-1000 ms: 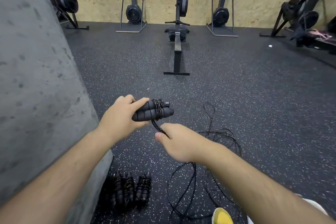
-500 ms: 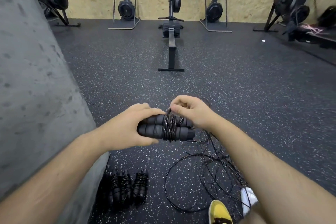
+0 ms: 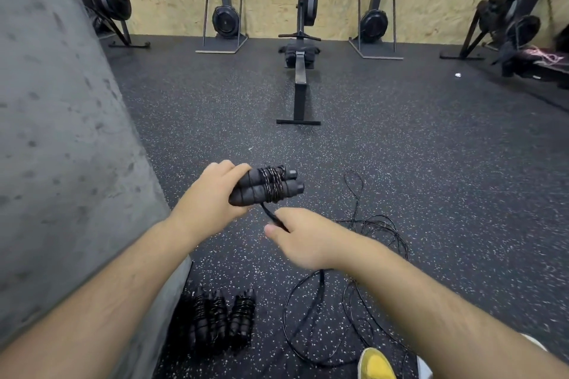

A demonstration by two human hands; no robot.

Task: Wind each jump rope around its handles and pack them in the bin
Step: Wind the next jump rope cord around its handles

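My left hand [image 3: 212, 197] grips a pair of black foam jump rope handles [image 3: 264, 188] held side by side, with several turns of black cord wound around their middle. Just below them my right hand [image 3: 303, 240] pinches the taut cord that leads off the handles. The loose rest of the cord [image 3: 348, 271] trails down behind my right forearm and lies in tangled loops on the floor. Wound jump ropes [image 3: 220, 320] lie in a row on the floor by the grey block. No bin is in view.
A tall grey concrete block [image 3: 61, 148] fills the left side. A rowing machine [image 3: 300, 71] stands ahead on the speckled rubber floor, with other exercise machines [image 3: 224, 18] along the wooden back wall. My yellow shoe [image 3: 375, 364] shows at the bottom edge.
My right hand came down from the top of the handles to below them, pulling the cord with it. The handles now carry more turns of cord than a second ago.
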